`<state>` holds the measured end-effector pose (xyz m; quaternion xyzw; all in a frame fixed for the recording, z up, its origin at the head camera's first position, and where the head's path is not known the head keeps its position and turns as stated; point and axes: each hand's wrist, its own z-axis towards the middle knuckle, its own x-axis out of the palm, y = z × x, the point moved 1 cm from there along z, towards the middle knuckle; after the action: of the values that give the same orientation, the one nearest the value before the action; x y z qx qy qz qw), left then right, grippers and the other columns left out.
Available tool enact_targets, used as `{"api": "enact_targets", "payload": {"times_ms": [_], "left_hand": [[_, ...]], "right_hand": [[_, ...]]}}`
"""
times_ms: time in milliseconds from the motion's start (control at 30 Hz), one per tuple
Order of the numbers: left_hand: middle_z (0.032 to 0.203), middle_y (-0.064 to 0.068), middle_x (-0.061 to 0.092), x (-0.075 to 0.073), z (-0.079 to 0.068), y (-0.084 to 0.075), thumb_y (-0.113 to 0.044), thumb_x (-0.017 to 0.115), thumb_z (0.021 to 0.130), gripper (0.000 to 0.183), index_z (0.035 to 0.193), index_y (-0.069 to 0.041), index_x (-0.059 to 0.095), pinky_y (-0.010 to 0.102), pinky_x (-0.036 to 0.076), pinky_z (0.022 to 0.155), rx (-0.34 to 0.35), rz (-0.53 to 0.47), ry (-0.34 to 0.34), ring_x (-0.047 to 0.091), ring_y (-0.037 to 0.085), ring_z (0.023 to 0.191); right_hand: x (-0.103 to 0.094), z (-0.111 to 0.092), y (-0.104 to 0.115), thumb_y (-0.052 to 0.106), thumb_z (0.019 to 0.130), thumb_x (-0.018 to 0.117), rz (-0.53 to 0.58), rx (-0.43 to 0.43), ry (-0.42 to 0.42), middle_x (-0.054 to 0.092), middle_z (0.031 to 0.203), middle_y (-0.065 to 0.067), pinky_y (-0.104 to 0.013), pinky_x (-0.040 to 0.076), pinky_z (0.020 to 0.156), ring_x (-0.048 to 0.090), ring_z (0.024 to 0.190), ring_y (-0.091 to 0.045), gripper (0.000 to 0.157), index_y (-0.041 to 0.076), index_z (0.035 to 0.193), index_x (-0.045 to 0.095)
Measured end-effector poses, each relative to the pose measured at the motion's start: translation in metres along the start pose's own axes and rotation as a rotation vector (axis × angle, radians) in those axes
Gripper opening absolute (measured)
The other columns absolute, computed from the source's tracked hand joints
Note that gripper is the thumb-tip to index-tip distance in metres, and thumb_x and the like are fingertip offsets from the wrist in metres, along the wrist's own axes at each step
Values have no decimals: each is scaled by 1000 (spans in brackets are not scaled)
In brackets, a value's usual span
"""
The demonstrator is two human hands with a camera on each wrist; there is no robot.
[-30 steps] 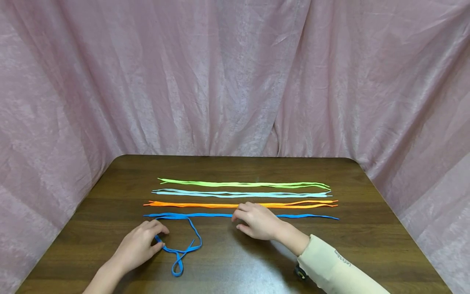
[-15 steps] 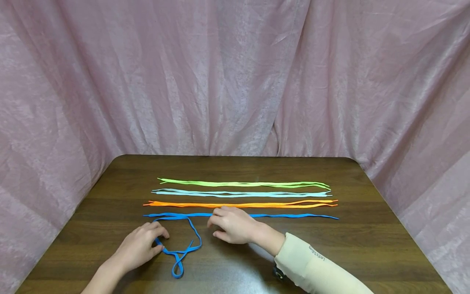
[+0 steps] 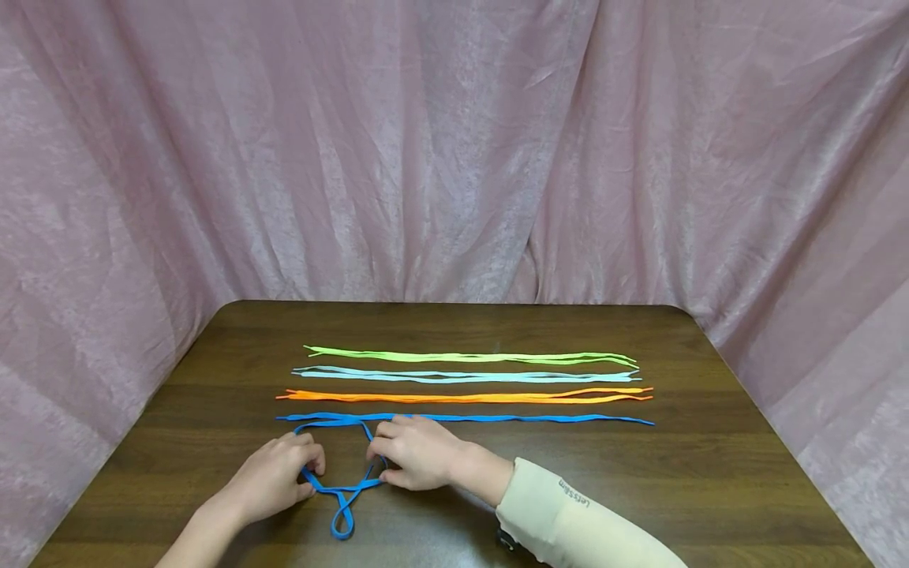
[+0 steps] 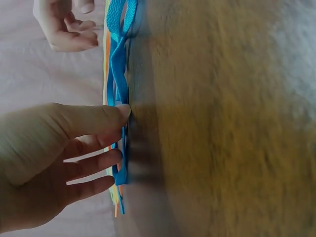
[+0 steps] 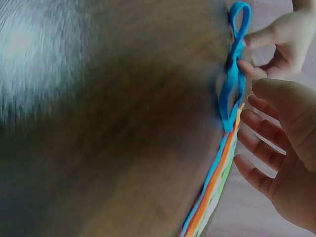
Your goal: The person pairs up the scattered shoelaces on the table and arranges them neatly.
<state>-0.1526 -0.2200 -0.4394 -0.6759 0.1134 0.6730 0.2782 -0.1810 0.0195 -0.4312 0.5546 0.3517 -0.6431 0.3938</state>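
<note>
A blue shoelace (image 3: 351, 527) lies looped on the wooden table (image 3: 639, 489), with a small crossed loop toward the near edge. My left hand (image 3: 273, 477) pinches the left side of the larger loop between thumb and index finger; in the left wrist view the thumb (image 4: 123, 111) overlaps the lace. On the loop's opposite side is my right hand (image 3: 419, 454), its fingertips right at the lace. Those fingers (image 5: 264, 129) look spread and relaxed in the right wrist view. Behind both hands a straight blue shoelace (image 3: 540, 420) stretches left to right.
Parallel rows of orange shoelaces (image 3: 440, 397), light blue shoelaces (image 3: 469, 378) and green shoelaces (image 3: 454, 357) lie farther back. A pink curtain (image 3: 454, 158) hangs around the table's far side and flanks.
My right hand has moved left and nearer, from over the straight blue shoelace to the right side of the loop. The left hand has stayed at the loop's left side.
</note>
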Motion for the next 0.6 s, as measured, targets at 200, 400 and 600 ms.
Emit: {"api": "enact_targets", "payload": {"times_ms": [200,400,600], "left_hand": [[72,-17,44,0,2,0,-17,81,65,29,68,-28,54,26,36,58,34,26,8,40,4,69],[70,-16,43,1,2,-2,-17,78,68,28,66,-28,53,25,36,58,24,28,12,39,4,66],[68,-17,42,2,3,-2,-15,75,72,27,65,-28,52,24,35,58,30,24,2,37,2,64]], "right_hand": [[8,5,6,39,84,63,-1,15,42,54,96,12,-14,37,65,50,88,-4,25,27,105,61],[13,8,8,40,84,64,-24,25,57,54,96,13,-15,38,65,51,90,-5,24,28,105,61],[16,11,13,39,83,65,-34,28,77,53,93,14,-14,33,62,50,87,-4,20,30,100,60]]}}
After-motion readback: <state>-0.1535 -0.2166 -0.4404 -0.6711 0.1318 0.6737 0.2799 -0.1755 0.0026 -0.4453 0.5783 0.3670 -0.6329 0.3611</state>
